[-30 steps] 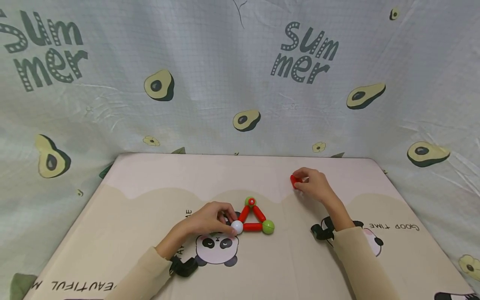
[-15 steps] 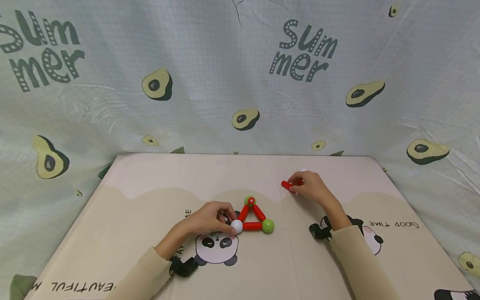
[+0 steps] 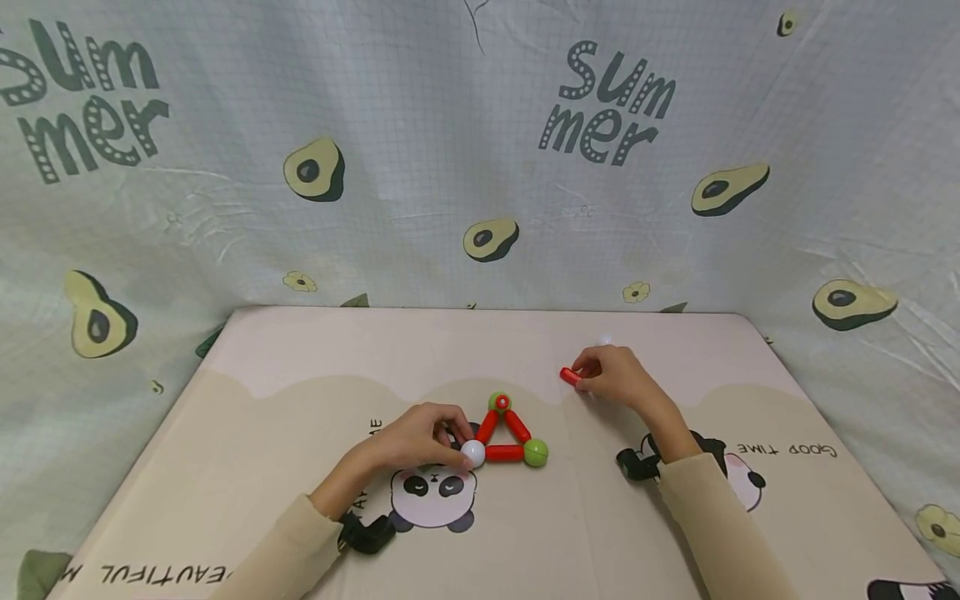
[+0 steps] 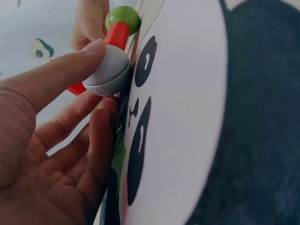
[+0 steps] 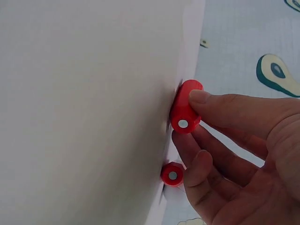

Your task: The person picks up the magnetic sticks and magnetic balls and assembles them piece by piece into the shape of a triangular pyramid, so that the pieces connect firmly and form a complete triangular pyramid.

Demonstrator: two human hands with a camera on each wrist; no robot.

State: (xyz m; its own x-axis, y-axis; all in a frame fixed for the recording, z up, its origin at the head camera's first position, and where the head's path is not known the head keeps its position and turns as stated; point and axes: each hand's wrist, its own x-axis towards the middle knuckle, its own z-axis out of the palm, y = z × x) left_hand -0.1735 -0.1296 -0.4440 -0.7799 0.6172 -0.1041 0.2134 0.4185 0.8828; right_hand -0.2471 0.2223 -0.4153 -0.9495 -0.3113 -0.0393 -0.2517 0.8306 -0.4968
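A triangle of red rods (image 3: 505,452) joins two green balls (image 3: 536,452) and a white ball (image 3: 472,453) on the table. My left hand (image 3: 423,437) pinches the white ball between thumb and fingers; the left wrist view shows the thumb on the white ball (image 4: 108,70). At the back, my right hand (image 3: 617,377) pinches a loose red rod (image 3: 570,376) low over the table. In the right wrist view, thumb and fingers hold the red rod (image 5: 186,107), and a second red rod (image 5: 172,174) lies beside the curled fingers.
Behind my right hand a white ball (image 3: 604,340) shows partly. A red rod end (image 3: 502,402) faces up on the triangle's far green ball. The printed tablecloth (image 3: 300,467) meets a hanging avocado-print sheet (image 3: 405,167) at the back edge.
My right hand has shifted slightly left and nearer, and the red rod in it has turned and moved left. The left hand and the triangle have stayed in place.
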